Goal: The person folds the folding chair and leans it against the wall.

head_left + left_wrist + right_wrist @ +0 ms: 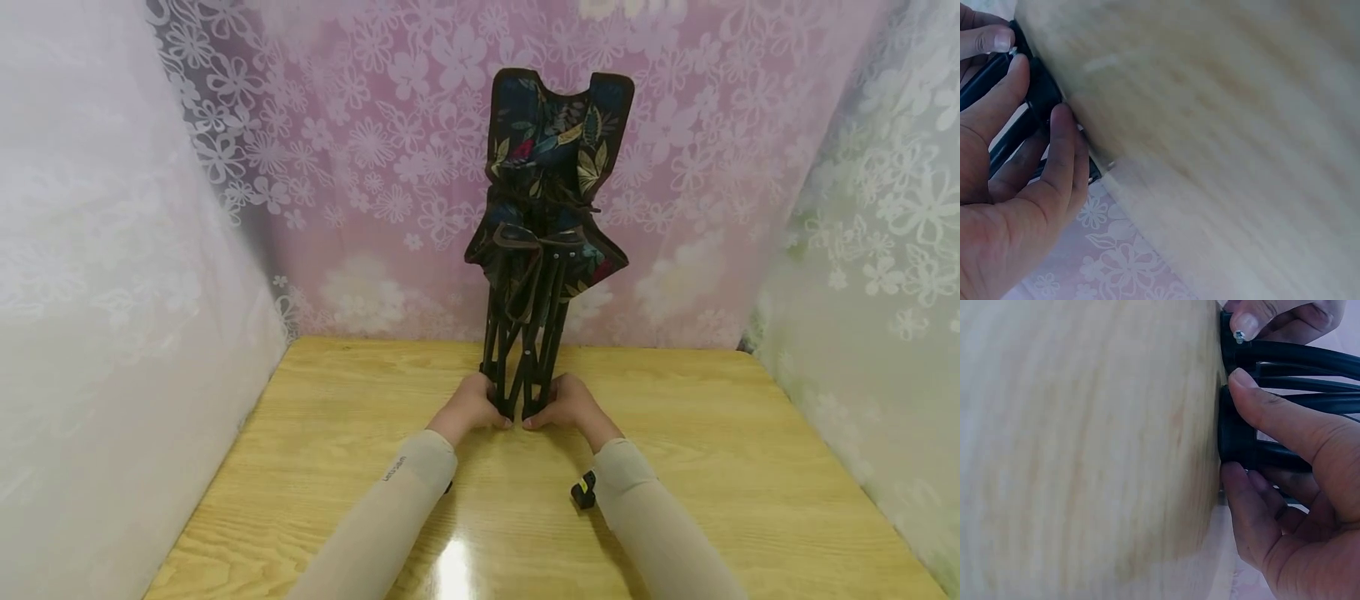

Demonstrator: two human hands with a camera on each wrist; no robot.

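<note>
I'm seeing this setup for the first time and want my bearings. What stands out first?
A folded camping chair with dark leaf-print fabric stands upright at the middle of the wooden table, before a pink flowered curtain. The left hand and right hand grip its black legs near the tabletop.

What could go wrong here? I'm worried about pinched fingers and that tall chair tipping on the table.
1. Pinching: the left hand and right hand grip the feet of the folded camping chair, fingers curled between its black legs; if the crossed struts shift, they could get caught.
2. Tipping: the chair stands tall on a narrow base, with the fabric bunched high, so it may topple.
3. Sliding: the wooden table looks glossy, so the feet may skid.
</note>
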